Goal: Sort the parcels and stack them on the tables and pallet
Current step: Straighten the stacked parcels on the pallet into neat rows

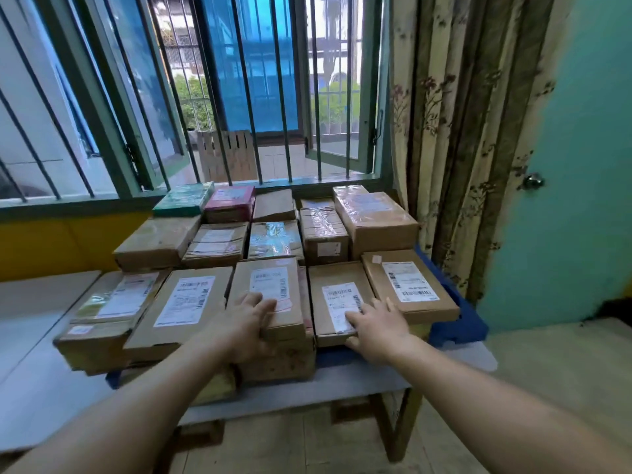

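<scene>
The two front parcels are under the hands. The left hand (248, 323) lies over the near edge of the middle parcel (273, 285), fingers fairly straight on its top and pressing, not clenched. Its thumb is hidden. The right hand (376, 331) rests on the next parcel (337, 278), fingers spread flat across the label and thumb low against the near face. I cannot tell whether it pinches that edge or only steadies it.

Just right of the right hand sits another labelled parcel (407, 285), touching the held one. Left of the left hand come a flat labelled parcel (184, 302) and a two-high stack (113, 302). Beyond both hands run two more rows (273, 234), packed side by side, ending at the window with a green parcel (183, 198) and a pink one (229, 198).

Everything stands on a blue base (458, 323), perhaps the pallet, which lies on a grey table (359, 378). A second table (30, 302) joins further left. A barred window (239, 97) stands behind, with a curtain (444, 131) and a green door (581, 165) off to the right.

The sorting looks well along: three rows are set, some doubled, and no loose parcels show. What seems left is squaring these front two into line, and whatever lies out of view.
</scene>
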